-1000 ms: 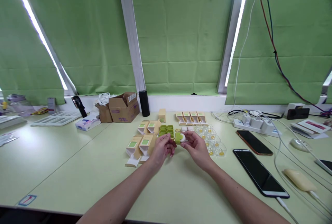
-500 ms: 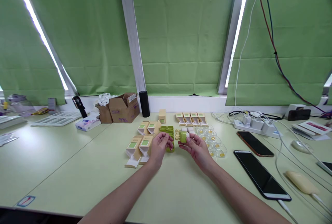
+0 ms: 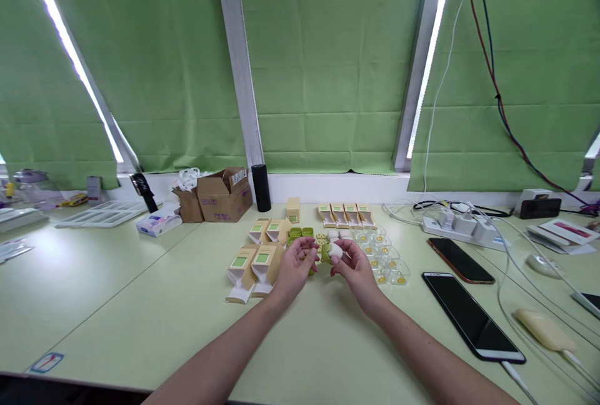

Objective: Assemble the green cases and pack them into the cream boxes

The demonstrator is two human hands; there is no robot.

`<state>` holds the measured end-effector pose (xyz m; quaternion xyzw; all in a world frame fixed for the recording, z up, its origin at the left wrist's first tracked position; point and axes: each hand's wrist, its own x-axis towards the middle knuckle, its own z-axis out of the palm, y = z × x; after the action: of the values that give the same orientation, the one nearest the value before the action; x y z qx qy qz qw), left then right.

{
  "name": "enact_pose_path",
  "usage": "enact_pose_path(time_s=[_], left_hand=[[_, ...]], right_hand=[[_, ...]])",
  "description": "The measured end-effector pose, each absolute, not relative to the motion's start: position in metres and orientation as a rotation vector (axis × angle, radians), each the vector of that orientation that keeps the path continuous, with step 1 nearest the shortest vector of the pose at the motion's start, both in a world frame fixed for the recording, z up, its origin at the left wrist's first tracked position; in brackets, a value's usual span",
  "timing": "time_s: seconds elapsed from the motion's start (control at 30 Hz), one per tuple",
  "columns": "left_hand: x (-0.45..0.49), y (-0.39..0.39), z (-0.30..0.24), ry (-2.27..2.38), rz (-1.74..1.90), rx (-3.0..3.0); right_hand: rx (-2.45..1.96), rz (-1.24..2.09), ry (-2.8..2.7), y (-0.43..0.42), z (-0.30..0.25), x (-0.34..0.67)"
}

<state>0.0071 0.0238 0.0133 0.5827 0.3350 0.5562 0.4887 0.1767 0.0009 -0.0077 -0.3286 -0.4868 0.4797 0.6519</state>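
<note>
Both hands meet over the pale green table [image 3: 140, 305], just in front of a cluster of small green cases [image 3: 300, 232]. My right hand [image 3: 354, 267] pinches a small green and white case [image 3: 330, 250] between thumb and fingers. My left hand [image 3: 295, 265] curls beside it, fingertips touching the same case; a bit of green shows under its fingers. Tan cartons with green labels [image 3: 255, 264] lie left of my left hand. Clear trays with yellow dots [image 3: 387, 258] sit right of my right hand.
Two phones [image 3: 471, 317] [image 3: 459, 258], a power strip [image 3: 462, 224] and loose cables lie at the right. An open cardboard box [image 3: 224, 192] and a black cylinder [image 3: 260, 187] stand near the window sill. More tan cartons [image 3: 345, 214] line the back.
The hands, apart half a second ago with a green piece in each, have come together again. The right hand has turned the case so its white side shows.
</note>
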Motion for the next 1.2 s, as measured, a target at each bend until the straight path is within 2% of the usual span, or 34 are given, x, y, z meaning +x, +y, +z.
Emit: enact_pose_path(time_s=[0.47, 0.8, 1.0, 1.2], left_hand=[[0.008, 0.016, 0.014, 0.723, 1.227, 1.448], [0.009, 0.014, 0.008, 0.775, 1.262, 1.593], [0.009, 0.012, 0.008, 0.828, 1.27, 1.69], [0.009, 0.011, 0.01, 0.927, 1.272, 1.751]], right_hand=[[-0.948, 0.654, -1.433, -0.008, -0.005, 0.173], [-1.037, -0.065, -1.813, -0.011, -0.005, 0.184], [-1.046, -0.164, -1.949, -0.013, -0.003, 0.183], [-1.027, -0.098, -1.99, -0.011, -0.003, 0.184]])
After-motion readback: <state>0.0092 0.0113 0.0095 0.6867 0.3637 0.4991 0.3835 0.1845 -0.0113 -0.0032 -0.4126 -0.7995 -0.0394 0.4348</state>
